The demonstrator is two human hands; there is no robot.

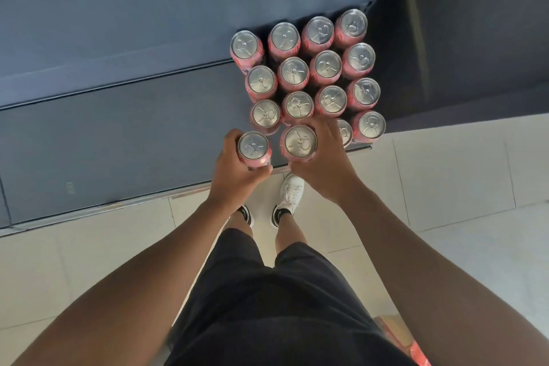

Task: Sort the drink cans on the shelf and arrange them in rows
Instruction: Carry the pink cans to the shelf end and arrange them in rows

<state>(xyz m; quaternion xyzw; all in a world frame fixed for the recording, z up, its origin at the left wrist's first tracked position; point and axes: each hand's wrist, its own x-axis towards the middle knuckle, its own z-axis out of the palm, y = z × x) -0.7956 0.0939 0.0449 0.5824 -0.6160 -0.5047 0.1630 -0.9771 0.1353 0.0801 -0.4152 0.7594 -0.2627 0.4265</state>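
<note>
Several pink drink cans [327, 66] with silver tops stand upright in tight rows on the dark shelf [118, 134], at its right end. My left hand [234, 169] grips one pink can [253, 148] at the front left corner of the block. My right hand [323, 163] grips another can [300, 142] just to its right in the front row. My right hand partly hides a further can [344, 132] behind it.
The shelf's front edge [133, 202] runs along the pale tiled floor [445, 172]. The wide left part of the shelf is bare dark metal. My white shoes [292, 192] stand just below the shelf edge. Reddish packaging [416, 350] lies at bottom right.
</note>
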